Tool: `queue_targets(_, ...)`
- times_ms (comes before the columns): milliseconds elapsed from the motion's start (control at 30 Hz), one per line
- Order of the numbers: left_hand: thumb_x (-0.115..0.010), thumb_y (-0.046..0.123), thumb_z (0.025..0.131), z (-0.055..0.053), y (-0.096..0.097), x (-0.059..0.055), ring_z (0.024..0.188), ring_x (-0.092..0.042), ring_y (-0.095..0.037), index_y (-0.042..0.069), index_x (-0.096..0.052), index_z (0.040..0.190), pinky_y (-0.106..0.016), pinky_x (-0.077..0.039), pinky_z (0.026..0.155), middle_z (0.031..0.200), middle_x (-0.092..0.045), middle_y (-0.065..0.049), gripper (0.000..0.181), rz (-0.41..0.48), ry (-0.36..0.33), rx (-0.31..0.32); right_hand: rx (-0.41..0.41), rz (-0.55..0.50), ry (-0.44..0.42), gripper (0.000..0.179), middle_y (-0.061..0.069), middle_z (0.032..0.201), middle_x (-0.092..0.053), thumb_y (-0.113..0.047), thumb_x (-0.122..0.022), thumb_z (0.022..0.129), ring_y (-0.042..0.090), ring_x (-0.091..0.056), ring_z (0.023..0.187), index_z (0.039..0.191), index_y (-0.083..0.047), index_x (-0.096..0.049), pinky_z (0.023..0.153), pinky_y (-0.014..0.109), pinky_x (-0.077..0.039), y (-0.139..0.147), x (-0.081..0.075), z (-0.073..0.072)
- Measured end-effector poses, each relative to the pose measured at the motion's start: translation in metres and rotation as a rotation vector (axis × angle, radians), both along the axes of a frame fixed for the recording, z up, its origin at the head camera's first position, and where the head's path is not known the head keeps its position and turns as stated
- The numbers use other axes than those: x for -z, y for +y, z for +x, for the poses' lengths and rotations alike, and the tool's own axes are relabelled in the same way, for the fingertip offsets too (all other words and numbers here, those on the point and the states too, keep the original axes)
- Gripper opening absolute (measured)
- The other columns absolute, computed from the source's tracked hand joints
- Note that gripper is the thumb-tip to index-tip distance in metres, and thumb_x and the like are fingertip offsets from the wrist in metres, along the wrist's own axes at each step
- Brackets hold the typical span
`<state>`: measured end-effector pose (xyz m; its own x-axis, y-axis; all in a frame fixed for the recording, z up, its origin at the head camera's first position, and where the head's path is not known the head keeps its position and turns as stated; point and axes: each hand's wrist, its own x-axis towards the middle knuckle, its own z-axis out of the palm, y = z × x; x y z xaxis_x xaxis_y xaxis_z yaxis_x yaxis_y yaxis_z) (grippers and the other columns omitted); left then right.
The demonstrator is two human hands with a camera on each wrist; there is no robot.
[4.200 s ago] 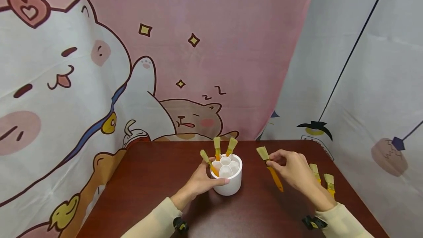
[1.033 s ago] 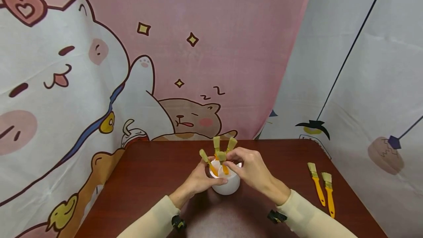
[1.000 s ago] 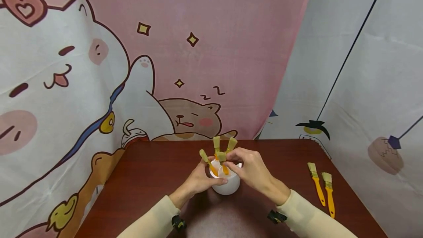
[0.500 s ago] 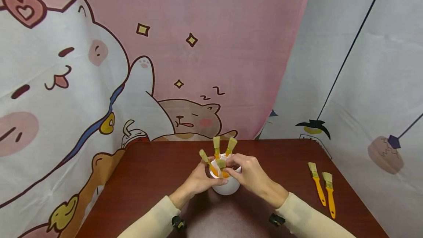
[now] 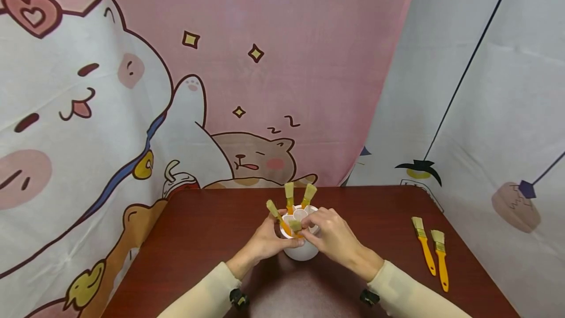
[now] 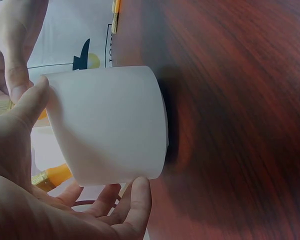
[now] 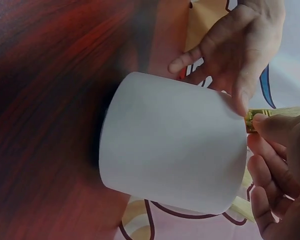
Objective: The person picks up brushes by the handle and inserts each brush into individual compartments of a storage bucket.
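Note:
A white round holder (image 5: 303, 253) with inner compartments stands on the table, seen side-on in the left wrist view. My left hand (image 5: 265, 244) grips it from the left, thumb near the front rim and fingers around the far side. Between thumb and fingers, my right hand (image 5: 337, 239) pinches a paintbrush (image 5: 295, 225) near its metal band, bristles tilted up and handle down inside the front of the holder. Bristles of that brush (image 7: 287, 111) also show in the right wrist view. Three other paintbrushes lean in the holder: a left one (image 5: 272, 208), a back one (image 5: 289, 191) and a right one (image 5: 310, 192).
Two more yellow-handled paintbrushes, one (image 5: 423, 246) beside the other (image 5: 440, 260), lie at the right of the dark red-brown table (image 5: 198, 229). A printed cloth (image 5: 318, 72) with cartoon animals hangs behind the table.
My right hand has carried the paintbrush leftward from beside the holder and lowered its handle into the front. Its bristles now sit lower. The left hand keeps its place on the holder.

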<state>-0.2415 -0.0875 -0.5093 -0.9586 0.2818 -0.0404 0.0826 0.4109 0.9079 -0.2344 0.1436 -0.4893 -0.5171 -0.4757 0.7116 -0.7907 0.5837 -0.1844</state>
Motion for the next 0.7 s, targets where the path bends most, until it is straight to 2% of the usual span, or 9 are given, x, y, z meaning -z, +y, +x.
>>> queue_targets(367, -0.099, 0.043, 0.075, 0.0006, -0.0001, 0.0006, 0.131, -0.063, -0.030, 0.014, -0.043, 0.158, -0.058, -0.051, 0.110, 0.148, -0.061, -0.012, 0.104, -0.024, 0.016, -0.006, -0.011, -0.005, 0.008, 0.025, -0.011, 0.087, -0.077, -0.015, -0.097, 0.077, 0.007, -0.066, 0.079, 0.092, -0.019, -0.077, 0.074, 0.030, -0.049, -0.0018, 0.0019, 0.0020)
queue_targets(700, -0.099, 0.043, 0.075, -0.0009, -0.0014, 0.0008, 0.132, -0.063, -0.029, 0.013, -0.044, 0.158, -0.054, -0.052, 0.109, 0.147, -0.064, -0.010, 0.105, -0.005, 0.028, 0.006, -0.037, 0.048, 0.012, 0.021, -0.012, 0.101, -0.080, -0.025, -0.090, 0.088, 0.008, -0.070, 0.092, 0.107, -0.023, -0.083, 0.076, 0.033, -0.050, -0.0021, 0.0020, 0.0054)
